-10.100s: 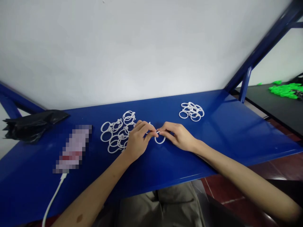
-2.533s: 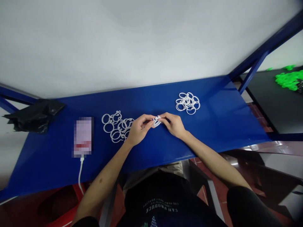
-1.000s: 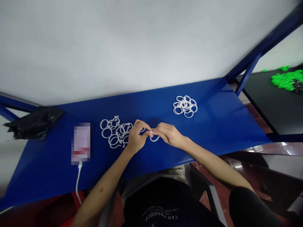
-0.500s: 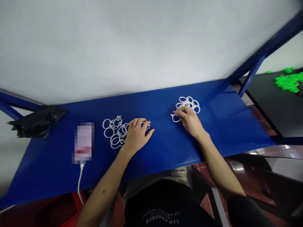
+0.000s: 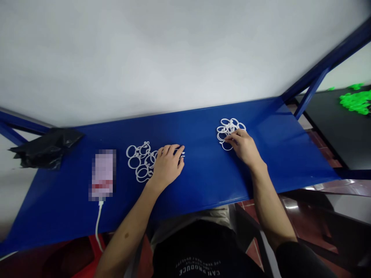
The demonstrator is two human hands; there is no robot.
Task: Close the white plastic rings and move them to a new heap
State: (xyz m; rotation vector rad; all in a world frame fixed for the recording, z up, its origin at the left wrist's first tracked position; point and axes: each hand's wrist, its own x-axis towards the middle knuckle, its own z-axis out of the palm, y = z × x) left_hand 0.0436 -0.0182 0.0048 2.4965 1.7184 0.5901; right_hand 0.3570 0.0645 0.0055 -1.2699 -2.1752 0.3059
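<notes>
**Hands parted, each at its own heap of white rings**

The left hand lies palm down on the blue metal counter, fingers loosely spread and flat, covering the right edge of the larger heap of white plastic rings; it grips nothing that can be seen. The right hand has reached out to the smaller cluster of white plastic rings and rests there with its fingers curled onto the near rings. Whether it pinches a ring or only touches them cannot be told.

A second ago both hands met in the middle of the counter, fingertips together on a single white ring between them. Half a second ago the right hand was already at the near left edge of the smaller cluster with a ring at its fingertips; now it sits further over that cluster, and the ring lies with the rest. The left hand has hardly moved in that half second.

Left of the left hand, beyond the larger heap, lies a blurred pink phone with a white cable running toward the person. Farther left sits a crumpled black plastic bag. Well to the right of the right hand, on a dark surface, lie bright green plastic pieces.
</notes>
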